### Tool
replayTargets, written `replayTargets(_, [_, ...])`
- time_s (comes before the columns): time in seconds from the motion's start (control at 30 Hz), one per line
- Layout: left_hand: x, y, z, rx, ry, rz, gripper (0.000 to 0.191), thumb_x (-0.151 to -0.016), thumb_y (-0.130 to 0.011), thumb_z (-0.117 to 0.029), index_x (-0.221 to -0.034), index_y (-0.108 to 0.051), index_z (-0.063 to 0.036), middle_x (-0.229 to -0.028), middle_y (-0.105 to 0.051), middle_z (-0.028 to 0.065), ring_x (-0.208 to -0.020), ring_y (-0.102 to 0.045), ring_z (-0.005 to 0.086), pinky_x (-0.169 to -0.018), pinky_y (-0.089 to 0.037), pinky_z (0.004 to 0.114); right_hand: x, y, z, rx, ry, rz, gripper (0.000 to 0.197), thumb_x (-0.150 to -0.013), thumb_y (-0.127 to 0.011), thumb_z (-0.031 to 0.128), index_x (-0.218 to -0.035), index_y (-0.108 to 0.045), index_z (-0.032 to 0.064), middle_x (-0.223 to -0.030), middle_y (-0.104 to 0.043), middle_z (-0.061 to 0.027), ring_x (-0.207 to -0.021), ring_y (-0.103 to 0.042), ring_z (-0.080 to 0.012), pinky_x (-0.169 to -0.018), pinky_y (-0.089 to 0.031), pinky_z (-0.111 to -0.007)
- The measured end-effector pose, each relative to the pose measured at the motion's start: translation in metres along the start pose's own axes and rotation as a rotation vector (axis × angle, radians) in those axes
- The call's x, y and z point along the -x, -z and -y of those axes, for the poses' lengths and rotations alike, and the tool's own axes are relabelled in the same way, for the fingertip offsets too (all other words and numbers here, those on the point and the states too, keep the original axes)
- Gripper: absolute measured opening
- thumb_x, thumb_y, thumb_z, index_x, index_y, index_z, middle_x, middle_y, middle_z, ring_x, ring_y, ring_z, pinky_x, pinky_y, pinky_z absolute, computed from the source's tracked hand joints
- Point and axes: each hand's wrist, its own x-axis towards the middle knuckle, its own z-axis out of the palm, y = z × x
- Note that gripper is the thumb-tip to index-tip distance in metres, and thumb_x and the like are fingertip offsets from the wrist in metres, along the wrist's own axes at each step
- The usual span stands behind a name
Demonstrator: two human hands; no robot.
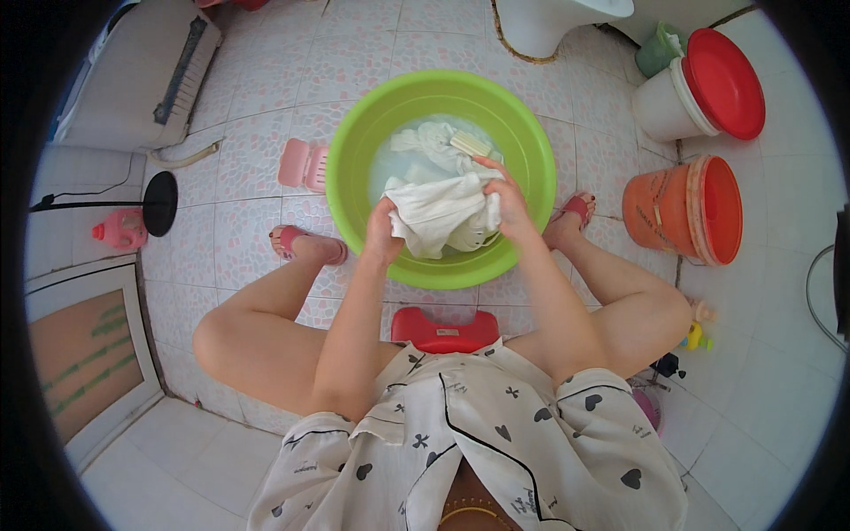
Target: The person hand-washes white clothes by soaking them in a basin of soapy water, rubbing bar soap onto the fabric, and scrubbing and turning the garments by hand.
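A large green plastic basin (441, 277) stands on the tiled floor between my feet, with cloudy water in it. Above the water, a wet white cloth (441, 206) is stretched between my two hands. My left hand (383, 232) grips its left edge, and my right hand (508, 202) holds the upper right side. More white fabric (435, 139) lies in the water behind it. A cream-coloured ridged block (470, 143), perhaps a scrub brush or a soap bar, rests on that fabric, close to my right fingertips.
Left of the basin sits an open pink soap box (302, 166). A red plastic stool (445, 330) is beneath me. On the right stand an orange bucket (657, 209) and a white bucket (667, 103) with a red basin (724, 83) against it. A pink bottle (123, 229) is at left.
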Motion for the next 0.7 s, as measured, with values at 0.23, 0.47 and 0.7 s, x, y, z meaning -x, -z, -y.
replayTargets(0.23, [-0.019,-0.003,0.003,0.273,0.011,-0.018,0.049,-0.083,-0.044,-0.042,-0.113,-0.046,-0.0033,-0.106,-0.055,0.0110,-0.099,-0.052,0.0254,-0.088,-0.041,0.037,0.012,-0.035,-0.033,0.398,0.235,-0.171,0.025,-0.064,-0.044,0.001,-0.084,-0.059,0.0016,-0.073,-0.056,-0.0050,-0.066,-0.051,-0.0139,-0.061,-0.041,-0.024])
replayTargets(0.47, [-0.026,-0.012,0.011,0.098,0.021,-0.227,0.038,-0.078,-0.058,-0.043,-0.094,-0.050,-0.0095,-0.072,-0.050,0.0025,-0.059,-0.050,0.0144,-0.055,-0.043,0.027,0.085,-0.097,-0.063,0.999,0.504,0.088,0.025,-0.067,-0.060,0.017,-0.089,-0.054,0.0072,-0.079,-0.059,-0.0124,-0.075,-0.057,-0.0254,-0.067,-0.042,-0.036])
replayTargets(0.7, [-0.042,0.001,0.056,0.305,0.092,-0.146,0.027,-0.078,-0.056,-0.036,-0.072,-0.048,-0.0111,-0.062,-0.046,-0.0006,-0.054,-0.046,0.0111,-0.050,-0.039,0.025,0.051,-0.081,-0.064,1.373,0.493,-0.136,0.021,-0.071,-0.059,0.026,-0.063,-0.059,0.0068,-0.062,-0.058,-0.0130,-0.060,-0.057,-0.0309,-0.054,-0.043,-0.040])
